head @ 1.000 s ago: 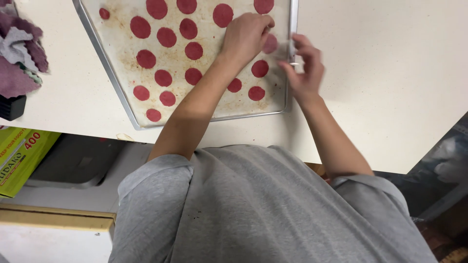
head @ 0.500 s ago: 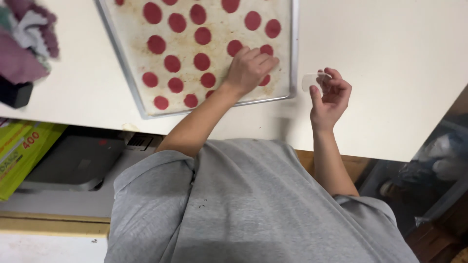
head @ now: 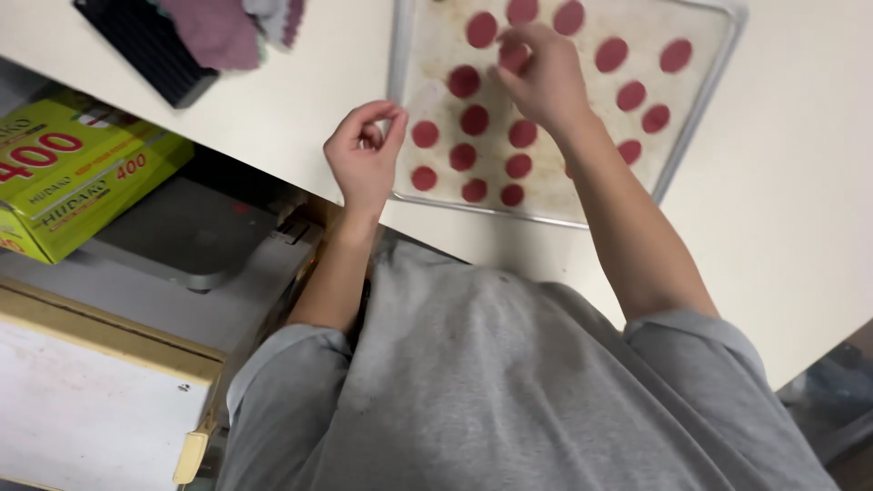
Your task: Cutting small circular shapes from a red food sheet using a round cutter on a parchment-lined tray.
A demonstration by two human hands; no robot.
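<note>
Over the middle of the baking tray (head: 396,109), right hand (head: 544,80): fingertips bent down onto one red disc (head: 512,58). I can't tell if it's pinched or only touched, since the knuckles hide the contact. The other red discs (head: 473,119) sit in loose rows on the stained tray liner (head: 435,55), close together but apart.

Left hand (head: 364,156) hangs above the tray's left near corner with thumb and forefinger closed tip to tip. I see nothing between them, though something small could be hidden.

The tray lies near the front edge of the white counter (head: 273,118). At the far left edge are purple cloths (head: 214,27) on a black ribbed thing (head: 145,45), with a yellow-green box (head: 77,173) on a shelf below.

Risks as I judge them: the right wrist hovers low, so a drag could smear or shift neighbouring discs. A push toward the body could slide the tray off the front edge.
</note>
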